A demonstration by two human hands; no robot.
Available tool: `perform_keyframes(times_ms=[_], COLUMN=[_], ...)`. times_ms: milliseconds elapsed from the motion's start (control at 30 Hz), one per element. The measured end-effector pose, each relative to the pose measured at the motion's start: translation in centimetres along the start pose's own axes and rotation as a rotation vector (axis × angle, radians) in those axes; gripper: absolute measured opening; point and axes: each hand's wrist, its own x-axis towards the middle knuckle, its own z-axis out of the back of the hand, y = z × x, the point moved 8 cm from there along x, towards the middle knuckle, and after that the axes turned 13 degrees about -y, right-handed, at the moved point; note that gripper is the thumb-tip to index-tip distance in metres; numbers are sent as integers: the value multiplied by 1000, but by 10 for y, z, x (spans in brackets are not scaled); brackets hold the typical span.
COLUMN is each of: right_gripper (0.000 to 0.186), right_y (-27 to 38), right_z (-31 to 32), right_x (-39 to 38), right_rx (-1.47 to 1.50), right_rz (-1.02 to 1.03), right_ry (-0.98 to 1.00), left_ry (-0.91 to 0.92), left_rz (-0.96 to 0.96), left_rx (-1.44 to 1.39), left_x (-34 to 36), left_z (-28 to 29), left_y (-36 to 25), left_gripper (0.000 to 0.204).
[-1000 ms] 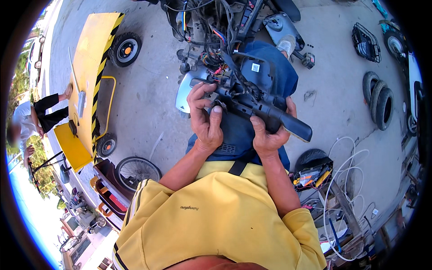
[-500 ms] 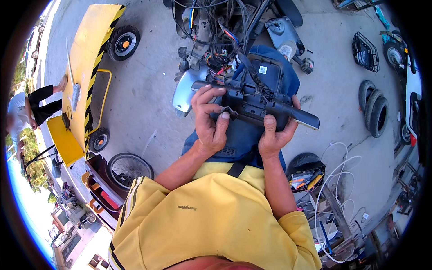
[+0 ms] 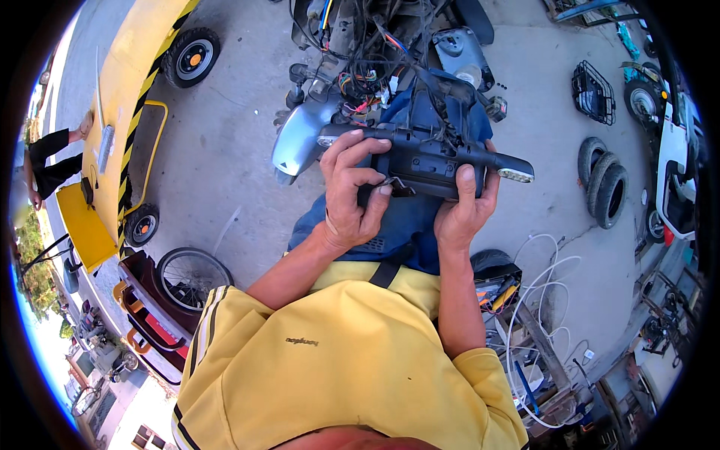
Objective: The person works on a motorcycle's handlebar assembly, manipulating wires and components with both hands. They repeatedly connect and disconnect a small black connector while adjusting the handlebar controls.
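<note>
Both hands (image 3: 346, 204) grip a black housing (image 3: 426, 162) above grey concrete floor (image 3: 244, 150), with tyres (image 3: 598, 189) to the right.

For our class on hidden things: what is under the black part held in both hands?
Below the black part, blue trousers show between the left hand and right hand. Whatever its body covers directly cannot be seen.

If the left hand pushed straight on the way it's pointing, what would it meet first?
The black lamp housing, which the left hand is touching. Beyond that, the tangle of coloured wires looks roughly next in line, though depth is hard to judge from this view.
</note>
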Motion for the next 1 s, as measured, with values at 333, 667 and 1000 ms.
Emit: perform_keyframes(times_ms=[333, 667, 1000], right_gripper=[82, 86, 82], right_y=[3, 14, 10], right_z=[1, -6, -2], right_x=[-13, -23, -22], right_rx=[-92, -113, -105], right_rz=[131, 213, 187], right_ry=[53, 64, 83], left_ry=[-60, -191, -199], left_rz=[58, 180, 250], left_rx=[-85, -312, -334], left_x=[1, 2, 5], left_z=[13, 17, 14], left_y=[11, 17, 19], left_gripper=[13, 12, 10])
